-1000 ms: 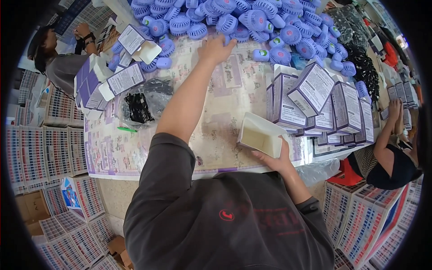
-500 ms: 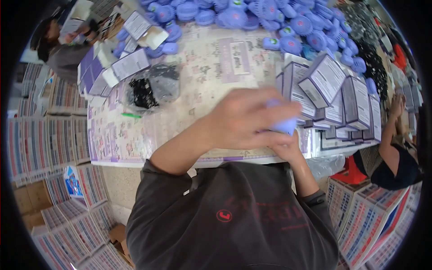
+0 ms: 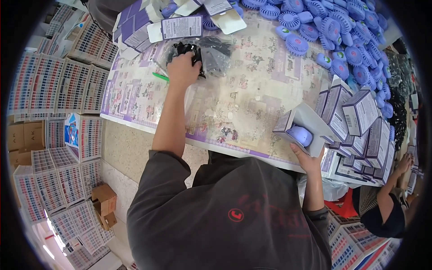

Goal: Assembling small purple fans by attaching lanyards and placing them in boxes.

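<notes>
My left hand (image 3: 183, 71) reaches to the far left of the table, its fingers curled down into a loose bundle of black cords (image 3: 182, 48). These lie in a clear plastic bag (image 3: 219, 56); the fingertips are partly hidden among them. At the near right edge, my right hand (image 3: 308, 158) grips an open white and purple box (image 3: 313, 120), thumb on its near side and the other fingers hidden. Inside the box sits a rounded periwinkle-blue handheld fan (image 3: 300, 136), only partly visible.
A big heap of blue handheld fans (image 3: 333, 29) covers the far right. Filled boxes (image 3: 362, 114) are stacked at the right, and opened boxes (image 3: 181, 28) lie far left. A green strip (image 3: 160, 77) is beside the bag. Another person's arm (image 3: 390, 177) shows at right.
My left hand has left the fan near my right hand and moved far left to the cords. The box in my right hand now shows open with the fan inside. The view has shifted.
</notes>
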Demonstrator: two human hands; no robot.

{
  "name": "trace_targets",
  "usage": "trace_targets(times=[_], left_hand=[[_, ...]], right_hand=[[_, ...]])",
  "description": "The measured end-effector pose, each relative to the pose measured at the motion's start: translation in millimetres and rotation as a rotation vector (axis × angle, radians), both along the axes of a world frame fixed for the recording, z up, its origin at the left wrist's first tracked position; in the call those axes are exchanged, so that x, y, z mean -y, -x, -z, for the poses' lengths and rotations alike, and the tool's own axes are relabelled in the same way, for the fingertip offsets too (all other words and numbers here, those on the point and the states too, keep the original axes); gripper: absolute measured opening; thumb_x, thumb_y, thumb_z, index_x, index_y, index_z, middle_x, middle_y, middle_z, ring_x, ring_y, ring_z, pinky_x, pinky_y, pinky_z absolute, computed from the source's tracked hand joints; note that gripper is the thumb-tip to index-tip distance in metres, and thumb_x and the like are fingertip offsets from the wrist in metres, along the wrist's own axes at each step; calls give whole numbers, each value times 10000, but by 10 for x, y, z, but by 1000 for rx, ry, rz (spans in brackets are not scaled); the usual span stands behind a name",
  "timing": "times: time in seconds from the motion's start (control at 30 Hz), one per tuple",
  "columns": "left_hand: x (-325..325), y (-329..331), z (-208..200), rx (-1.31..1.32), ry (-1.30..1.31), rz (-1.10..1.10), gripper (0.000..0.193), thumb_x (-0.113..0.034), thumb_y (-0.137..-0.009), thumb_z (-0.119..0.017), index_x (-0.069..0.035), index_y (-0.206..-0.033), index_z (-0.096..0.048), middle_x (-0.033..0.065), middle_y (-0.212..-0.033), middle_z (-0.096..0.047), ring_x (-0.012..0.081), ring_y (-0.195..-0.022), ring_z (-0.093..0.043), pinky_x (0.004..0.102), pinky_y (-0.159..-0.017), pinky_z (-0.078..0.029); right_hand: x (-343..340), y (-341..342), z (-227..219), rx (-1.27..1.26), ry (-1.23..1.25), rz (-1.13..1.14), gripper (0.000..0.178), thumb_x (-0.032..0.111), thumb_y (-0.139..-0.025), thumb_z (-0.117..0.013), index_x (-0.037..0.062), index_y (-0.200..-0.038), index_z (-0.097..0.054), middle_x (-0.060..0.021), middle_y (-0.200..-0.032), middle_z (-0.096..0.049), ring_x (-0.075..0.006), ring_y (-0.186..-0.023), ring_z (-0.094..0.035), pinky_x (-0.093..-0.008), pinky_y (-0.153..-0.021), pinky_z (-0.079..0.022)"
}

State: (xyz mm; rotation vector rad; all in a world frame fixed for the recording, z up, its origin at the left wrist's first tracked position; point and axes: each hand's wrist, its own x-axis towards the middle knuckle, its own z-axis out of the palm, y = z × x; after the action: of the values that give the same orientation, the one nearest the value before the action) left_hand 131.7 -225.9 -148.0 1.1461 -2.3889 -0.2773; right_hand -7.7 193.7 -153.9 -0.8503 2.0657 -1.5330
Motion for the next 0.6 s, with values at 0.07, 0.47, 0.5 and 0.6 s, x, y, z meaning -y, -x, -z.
trace_targets(times=[0.07, 0.47, 0.5, 0.6], left_hand=[[77, 20, 86, 208, 98, 21, 257, -197, -819, -687, -38, -1021, -689, 116, -758, -670, 239, -665, -642, 346, -650, -503], [-1493, 331, -1458, -421, -132, 1323, 189, -14, -713, -696, 8, -901, -690, 36, -796, -610, 161, -727, -526, 297, -669, -405], [-1662, 466, -1424, -427, -153, 1355, 189, -14, -713, -696, 8, -901, -690, 36, -796, -610, 161, -727, -526, 297, -669, -405], [-1961, 610, -1445, -102, 226, 1382, 182, -50, -694, -659, -3, -869, -674, 27, -776, -558, 185, -727, -508, 319, -652, -402]], right_hand=[[69, -18, -31, -43, 14, -8, 584, 156, -728, -842, -17, -1189, -530, -95, -1059, -647, -174, -954, -611, -309, -858, -488], [87, 42, -126, -151, -114, -46, 533, 130, -697, -842, 6, -1145, -581, -127, -1087, -642, -249, -988, -625, -347, -891, -477], [144, 41, -191, -149, -46, -62, 551, 129, -692, -840, 11, -1161, -578, -134, -1121, -625, -268, -1022, -613, -354, -907, -468], [148, 53, -257, -123, 20, -68, 575, 126, -687, -835, 16, -1185, -571, -144, -1174, -600, -290, -1074, -592, -363, -928, -457]])
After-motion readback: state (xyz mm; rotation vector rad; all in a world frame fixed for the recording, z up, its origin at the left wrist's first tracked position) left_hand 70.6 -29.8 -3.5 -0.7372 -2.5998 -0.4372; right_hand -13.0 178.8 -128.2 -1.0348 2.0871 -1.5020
